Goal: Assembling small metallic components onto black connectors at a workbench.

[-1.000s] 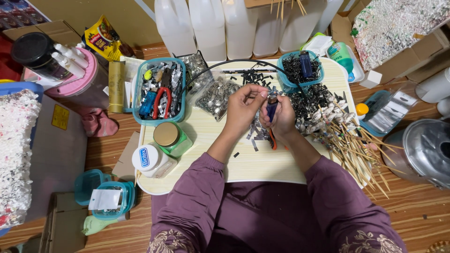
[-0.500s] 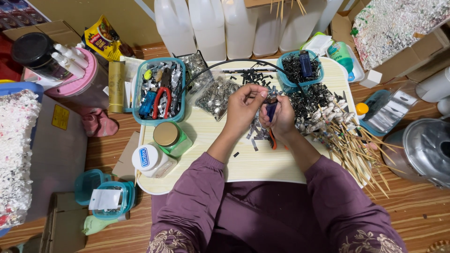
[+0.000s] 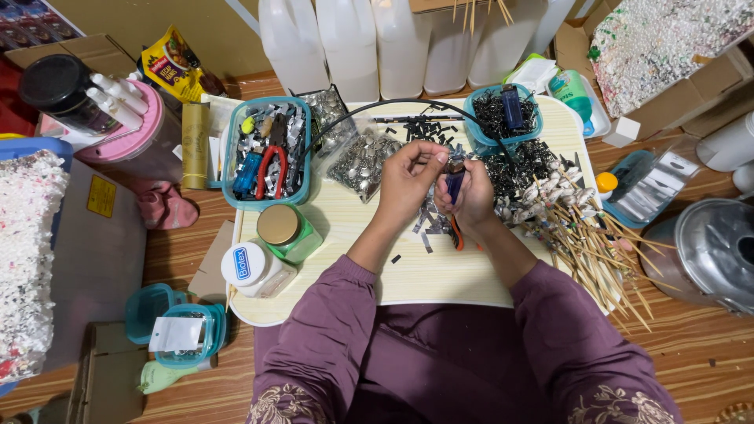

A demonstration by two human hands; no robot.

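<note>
My left hand [image 3: 408,179] and my right hand [image 3: 471,200] meet over the middle of a small cream table [image 3: 408,275]. The right hand grips a pair of pliers [image 3: 455,188] with blue and orange handles, jaws pointing up. Fingers of the left hand pinch something small at the plier jaws; it is too small to tell what. Small dark metal strips [image 3: 428,224] lie scattered on the table under my hands. A heap of dark metal bits [image 3: 522,165] sits just right of the hands.
A teal tray [image 3: 267,153] of tools and metal pieces stands at the table's left. A green jar [image 3: 287,232] and a white-lidded jar [image 3: 251,267] are near the left edge. Bamboo sticks with shells [image 3: 581,228] spread to the right. White jugs [image 3: 377,43] line the back.
</note>
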